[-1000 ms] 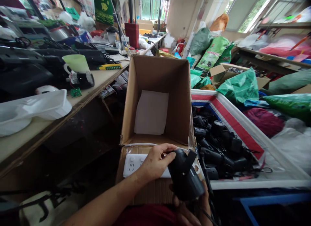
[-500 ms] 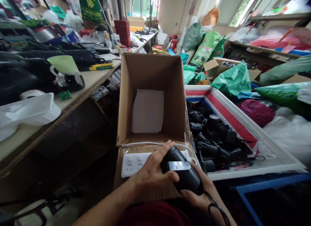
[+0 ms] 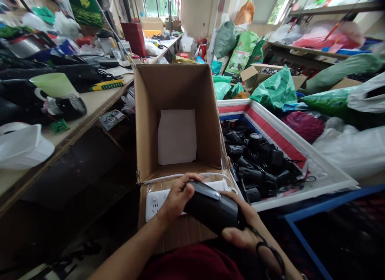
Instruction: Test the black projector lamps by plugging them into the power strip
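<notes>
A black corded appliance [image 3: 212, 207], which looks like a hair dryer, lies tilted across both hands in front of me. It carries a shiny silver strip on its upper side. My left hand [image 3: 180, 193] grips its left end, the thumb on top and the fingers curled over the far side. Around its right end is my right hand [image 3: 245, 224], with the thumb on the near side. A black cord [image 3: 266, 248] runs from that end over my right wrist. Beneath and behind it, a white power strip [image 3: 155, 203] is partly covered by my left hand and the appliance.
An open cardboard box [image 3: 177, 87] stands ahead, with a white sheet [image 3: 177, 137] inside. To its right, a white-rimmed bin [image 3: 327, 185] holds several black corded appliances [image 3: 252, 167]. A workbench [image 3: 99, 99] at left bears a green cup [image 3: 54, 84] and a white tub [image 3: 25, 147].
The appliance has been turned, so its silver strip now slants along the top. My left hand has closed around its left end. The view has shifted slightly to the right.
</notes>
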`<action>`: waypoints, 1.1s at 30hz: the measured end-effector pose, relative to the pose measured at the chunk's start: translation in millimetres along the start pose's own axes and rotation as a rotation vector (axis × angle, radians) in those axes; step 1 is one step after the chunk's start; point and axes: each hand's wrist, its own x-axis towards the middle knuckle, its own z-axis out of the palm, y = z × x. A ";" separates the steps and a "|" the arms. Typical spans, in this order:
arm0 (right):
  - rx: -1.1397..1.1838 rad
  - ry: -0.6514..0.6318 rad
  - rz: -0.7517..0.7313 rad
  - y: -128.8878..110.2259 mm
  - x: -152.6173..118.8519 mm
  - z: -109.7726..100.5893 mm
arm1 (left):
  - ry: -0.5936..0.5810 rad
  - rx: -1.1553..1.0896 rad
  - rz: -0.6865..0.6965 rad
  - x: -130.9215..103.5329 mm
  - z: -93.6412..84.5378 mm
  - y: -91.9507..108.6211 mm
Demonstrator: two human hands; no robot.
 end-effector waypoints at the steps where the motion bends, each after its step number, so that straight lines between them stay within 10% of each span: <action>1: 0.112 0.027 0.015 0.2 0.1 1.9 | 0.035 -0.055 -0.082 1.4 0.7 -1.4; 11: 0.321 0.189 0.213 -3.0 -3.4 -0.5 | 0.044 -0.431 -0.779 7.1 8.7 -7.3; 19: 0.497 0.147 0.282 14.0 -4.0 -9.0 | 0.139 -0.341 -0.813 2.7 21.3 4.5; 24: 0.781 0.197 0.274 13.6 -24.5 -3.5 | -0.112 -0.349 -0.644 -13.3 31.4 3.7; 28: 0.818 0.595 0.204 37.6 -35.6 -32.4 | -0.117 -0.301 -0.688 4.6 25.4 -13.5; 33: 0.633 1.126 0.161 65.4 -99.2 -129.1 | 0.021 -0.148 -0.657 16.1 19.1 -16.1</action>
